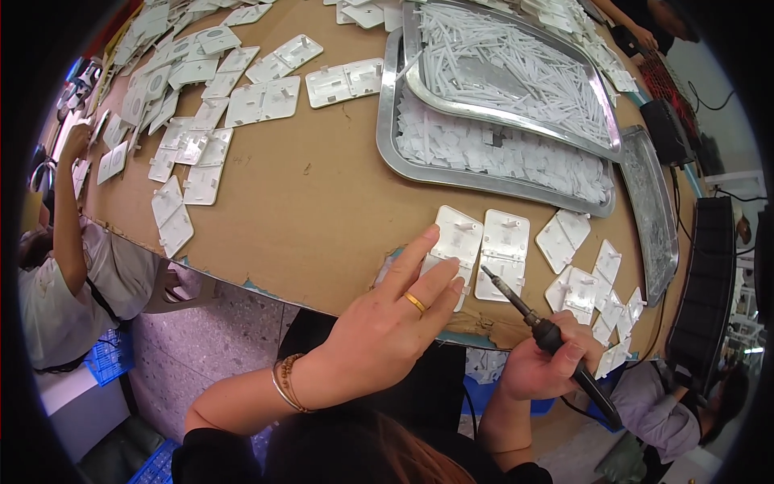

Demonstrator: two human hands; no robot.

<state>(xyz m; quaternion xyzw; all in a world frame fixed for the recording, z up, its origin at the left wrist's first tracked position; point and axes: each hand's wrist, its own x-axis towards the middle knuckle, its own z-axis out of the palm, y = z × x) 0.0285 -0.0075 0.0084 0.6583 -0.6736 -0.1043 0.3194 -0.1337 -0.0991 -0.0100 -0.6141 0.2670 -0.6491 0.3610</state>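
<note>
My left hand (pixel 385 323), with a ring and bracelets, reaches over the table's front edge, fingers stretched out and resting on a white plastic panel (pixel 458 228). Part of that panel is hidden under the fingers. My right hand (pixel 556 359) is wrapped round the black handle of a soldering iron (pixel 550 331). Its metal tip points up and left, close to a second white panel (pixel 506 242) lying just right of the first. Whether the tip touches that panel I cannot tell. Both panels lie with posts and clips facing up.
Stacked metal trays (pixel 395 153) hold white strips and small translucent pieces. Loose white panels (pixel 563 239) lie at right, and many more (pixel 264 102) at the far left. A narrow metal tray (pixel 651 210) stands near black boxes at right. Co-workers sit on both sides; one arm (pixel 68 210) shows at left.
</note>
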